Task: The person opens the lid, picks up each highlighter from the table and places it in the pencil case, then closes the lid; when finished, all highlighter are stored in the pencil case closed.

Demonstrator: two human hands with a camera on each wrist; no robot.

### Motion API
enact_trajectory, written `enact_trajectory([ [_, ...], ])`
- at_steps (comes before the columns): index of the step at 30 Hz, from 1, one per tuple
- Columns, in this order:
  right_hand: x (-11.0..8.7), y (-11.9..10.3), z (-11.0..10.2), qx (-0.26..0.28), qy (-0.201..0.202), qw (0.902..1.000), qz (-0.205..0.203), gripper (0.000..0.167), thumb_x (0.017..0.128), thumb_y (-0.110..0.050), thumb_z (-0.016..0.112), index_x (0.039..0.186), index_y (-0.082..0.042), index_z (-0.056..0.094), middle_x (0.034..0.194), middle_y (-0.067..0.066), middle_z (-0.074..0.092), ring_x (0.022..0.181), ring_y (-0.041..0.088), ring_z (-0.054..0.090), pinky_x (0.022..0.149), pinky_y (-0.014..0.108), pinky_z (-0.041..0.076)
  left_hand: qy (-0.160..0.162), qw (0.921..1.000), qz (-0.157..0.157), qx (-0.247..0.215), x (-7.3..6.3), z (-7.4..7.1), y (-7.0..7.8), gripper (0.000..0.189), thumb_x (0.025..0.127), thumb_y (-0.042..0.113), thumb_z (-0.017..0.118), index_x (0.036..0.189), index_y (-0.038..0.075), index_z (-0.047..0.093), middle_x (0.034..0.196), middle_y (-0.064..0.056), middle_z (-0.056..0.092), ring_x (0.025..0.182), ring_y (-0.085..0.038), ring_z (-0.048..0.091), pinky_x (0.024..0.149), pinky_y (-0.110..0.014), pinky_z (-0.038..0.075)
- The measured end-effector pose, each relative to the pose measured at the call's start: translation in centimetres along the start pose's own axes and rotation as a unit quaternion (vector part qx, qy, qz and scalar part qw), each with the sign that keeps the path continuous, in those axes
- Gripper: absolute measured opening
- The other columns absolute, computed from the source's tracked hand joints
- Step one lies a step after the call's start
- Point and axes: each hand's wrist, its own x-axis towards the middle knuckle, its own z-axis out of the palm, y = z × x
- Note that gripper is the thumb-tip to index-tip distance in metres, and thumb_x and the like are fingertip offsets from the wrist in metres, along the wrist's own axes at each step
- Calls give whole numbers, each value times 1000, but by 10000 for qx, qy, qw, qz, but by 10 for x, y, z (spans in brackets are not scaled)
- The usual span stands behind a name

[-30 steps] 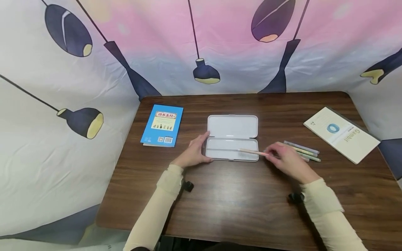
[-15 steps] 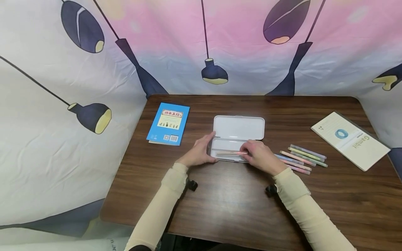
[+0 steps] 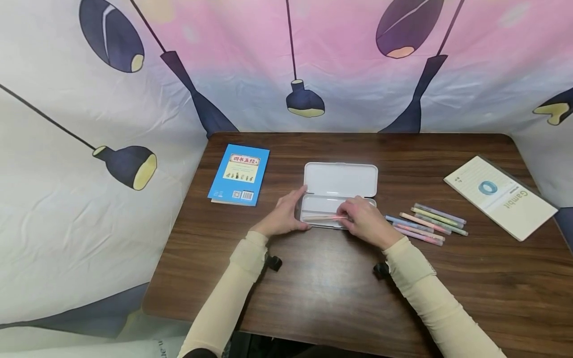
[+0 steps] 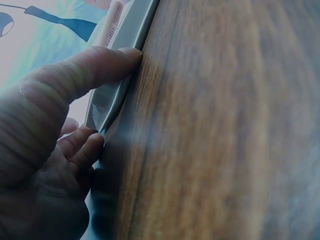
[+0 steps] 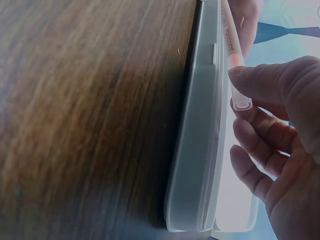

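Observation:
A white pencil case [image 3: 341, 180] lies opened on the table, its lid folded back on the far side. My left hand [image 3: 282, 215] grips its left end, the thumb [image 4: 107, 65] at the front rim and the other fingers round the end. Between thumb and fingers my right hand [image 3: 366, 223] pinches a pale pink pen [image 3: 319, 218] by its clear-tipped end. The pen lies lengthwise over the case's front half, close along the front wall [image 5: 197, 130]. Part of the tray is hidden behind the right hand.
Several pastel pens [image 3: 423, 226] lie in a loose pile right of the case. A blue booklet [image 3: 241, 171] lies at the back left of the wooden table [image 3: 313, 293], and a cream notebook [image 3: 497, 199] at the right. A patterned cloth [image 3: 250, 59] hangs behind.
My right hand has carried the pink pen leftward from beside the pile to over the case, then shifted slightly farther left. The left hand stays at the case's end.

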Motion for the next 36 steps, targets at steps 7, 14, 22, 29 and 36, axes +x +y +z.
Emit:
enact_trajectory([
  [7, 1, 2, 4, -85, -8, 10000, -35, 11, 89, -12, 84, 91, -9, 73, 84, 2, 65, 81, 25, 58, 72, 44, 50, -4, 10000, 16, 82, 1, 0, 0, 117, 80, 32, 93, 171, 22, 19, 174, -15, 24, 157, -42, 22, 124, -63, 25],
  [14, -1, 4, 5, -58, -38, 10000, -36, 11, 90, -13, 83, 92, -8, 74, 85, 4, 65, 85, 27, 61, 77, 46, 51, -34, 10000, -59, 56, 0, -1, 1, 116, 81, 31, 92, 171, 23, 19, 174, -16, 23, 157, -43, 22, 124, -64, 26],
  [22, -8, 5, -3, -15, -182, 9995, 271, 10, 89, -10, 81, 98, -7, 76, 94, 6, 69, 93, 28, 63, 83, 49, 54, -14, 10000, -88, 41, 1, 0, 2, 116, 80, 32, 92, 171, 25, 19, 174, -15, 24, 157, -41, 21, 124, -63, 25],
  [29, -34, 15, -25, 552, 9, 9963, 665, 13, 91, -9, 79, 104, -6, 77, 103, 8, 74, 103, 33, 66, 90, 54, 54, -21, 10000, -67, -20, 1, 2, 3, 116, 80, 30, 92, 171, 25, 19, 174, -14, 25, 158, -41, 21, 125, -64, 24],
  [36, -82, 38, -58, 885, 510, 9830, 1525, 22, 91, -10, 82, 112, -5, 77, 105, 11, 76, 92, 28, 67, 80, 43, 54, 36, 10000, 38, 12, 0, -1, 3, 117, 80, 31, 93, 170, 23, 20, 172, -14, 28, 156, -41, 24, 125, -63, 23],
])
